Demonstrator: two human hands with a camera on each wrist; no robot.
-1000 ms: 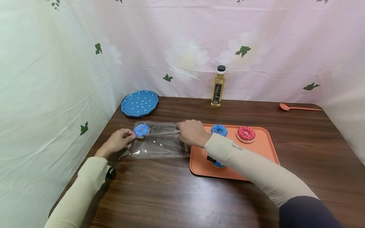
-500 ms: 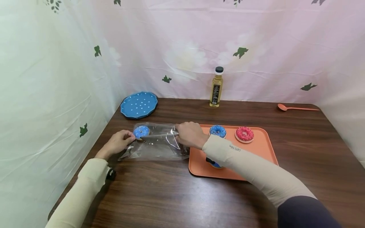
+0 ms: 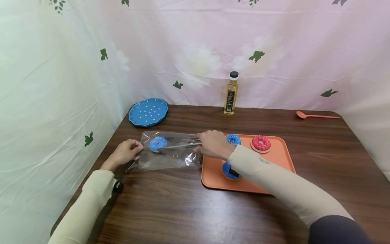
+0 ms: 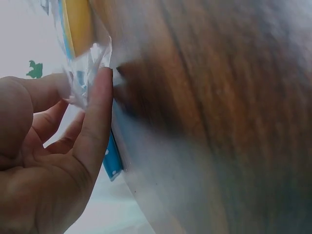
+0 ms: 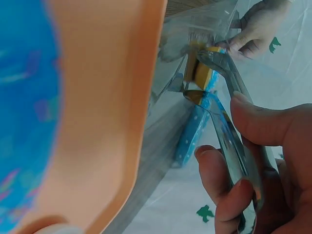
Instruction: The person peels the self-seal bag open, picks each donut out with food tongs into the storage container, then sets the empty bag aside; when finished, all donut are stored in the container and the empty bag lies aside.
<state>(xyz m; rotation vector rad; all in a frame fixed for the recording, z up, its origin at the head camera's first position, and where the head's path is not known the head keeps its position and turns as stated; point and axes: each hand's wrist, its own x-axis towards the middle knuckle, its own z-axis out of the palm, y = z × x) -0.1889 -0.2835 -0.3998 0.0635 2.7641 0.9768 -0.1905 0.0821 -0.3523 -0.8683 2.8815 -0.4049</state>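
Observation:
A clear plastic bag (image 3: 170, 161) lies on the table with a blue-iced donut (image 3: 154, 141) inside its left part. My left hand (image 3: 125, 152) pinches the bag's left edge between thumb and fingertips; the crumpled film (image 4: 80, 85) shows there in the left wrist view. Metal tongs (image 5: 229, 131) are gripped in my right hand (image 3: 214, 144), at the bag's right end. Their arms reach left into the bag. In the right wrist view the tong tips stand at the donut (image 5: 207, 73), one overlapping it and one just below.
An orange tray (image 3: 210, 176) at right holds two blue donuts (image 3: 226, 170) and a red sprinkled donut (image 3: 261, 144), under my right forearm. Behind are a blue dotted plate (image 3: 148, 112), an oil bottle (image 3: 230, 98) and an orange spoon (image 3: 317, 116).
My right hand has moved right with the tongs, and the donut has slid a little right inside the bag. The left hand keeps its pinch in nearly the same place.

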